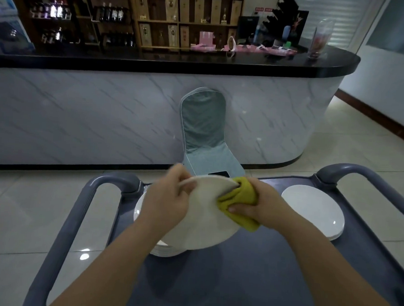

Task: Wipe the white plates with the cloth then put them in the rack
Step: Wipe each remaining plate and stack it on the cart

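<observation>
Head view, the only one. A white plate [204, 225] is held tilted above the cart [236, 283], towards its far-left corner. The left hand [168, 198] is curled round the plate's far-left rim and carries it. The right hand [259, 203] is closed tight on a folded yellow-green cloth [238, 201], which is wrapped over the plate's right rim. A stack of plates [165, 250] sits on the cart directly under the held plate. A second stack [312, 210] sits well apart at the far right. Handling, as judged: the plate is rigid, glazed, probably slippery and breakable, with some weight for one hand. It is best taken at the rim, thumb on one face and fingers behind. The cloth is soft and adds grip where it is folded over the edge. Sideways swing is bounded by the raised left handle [117, 177], close to the held plate, and the right handle [350, 168]. Bare deck is seen between the forearms for lowering. A slip would land on the stack below, so chipping is a risk. No rack can be identified in view. A covered chair [202, 129] and a marble-fronted counter [104, 115] stand beyond the cart, apart from the work.
</observation>
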`<state>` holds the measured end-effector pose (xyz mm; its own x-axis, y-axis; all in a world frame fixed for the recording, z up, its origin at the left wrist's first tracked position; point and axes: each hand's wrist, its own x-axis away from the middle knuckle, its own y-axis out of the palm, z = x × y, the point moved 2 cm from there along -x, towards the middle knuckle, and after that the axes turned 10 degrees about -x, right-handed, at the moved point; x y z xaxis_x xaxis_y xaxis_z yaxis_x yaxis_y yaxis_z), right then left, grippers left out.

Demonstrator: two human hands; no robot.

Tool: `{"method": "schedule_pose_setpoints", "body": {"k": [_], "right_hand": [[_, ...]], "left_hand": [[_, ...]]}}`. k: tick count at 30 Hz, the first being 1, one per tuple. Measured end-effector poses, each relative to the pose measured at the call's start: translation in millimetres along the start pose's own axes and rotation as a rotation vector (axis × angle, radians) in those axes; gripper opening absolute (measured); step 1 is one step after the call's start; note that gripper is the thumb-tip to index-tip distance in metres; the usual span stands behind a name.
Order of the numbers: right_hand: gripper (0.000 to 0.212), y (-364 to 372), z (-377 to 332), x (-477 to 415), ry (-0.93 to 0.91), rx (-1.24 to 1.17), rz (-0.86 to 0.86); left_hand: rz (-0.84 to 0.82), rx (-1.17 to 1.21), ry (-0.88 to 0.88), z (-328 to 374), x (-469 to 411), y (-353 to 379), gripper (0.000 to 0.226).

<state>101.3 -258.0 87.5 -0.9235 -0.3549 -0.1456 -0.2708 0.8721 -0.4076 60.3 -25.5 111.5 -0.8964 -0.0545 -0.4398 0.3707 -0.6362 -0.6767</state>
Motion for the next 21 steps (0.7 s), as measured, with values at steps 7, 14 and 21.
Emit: {"method": "schedule_pose_setpoints", "body": {"k": [7, 14, 21], "right_hand": [[0.033, 8, -20, -4, -0.193, 0.112, 0.040], [0.035, -5, 0, 14, 0.033, -0.347, 0.260], [0.039, 6, -29, -5, -0.271, 0.405, 0.002]], "left_hand": [[-0.002, -0.157, 0.246, 20, 0, 14, 0.006], [0.122, 0.348, -0.127, -7, -7, 18, 0.015], [0.007, -0.128, 0.288, 16, -2, 42, 0.012]]}}
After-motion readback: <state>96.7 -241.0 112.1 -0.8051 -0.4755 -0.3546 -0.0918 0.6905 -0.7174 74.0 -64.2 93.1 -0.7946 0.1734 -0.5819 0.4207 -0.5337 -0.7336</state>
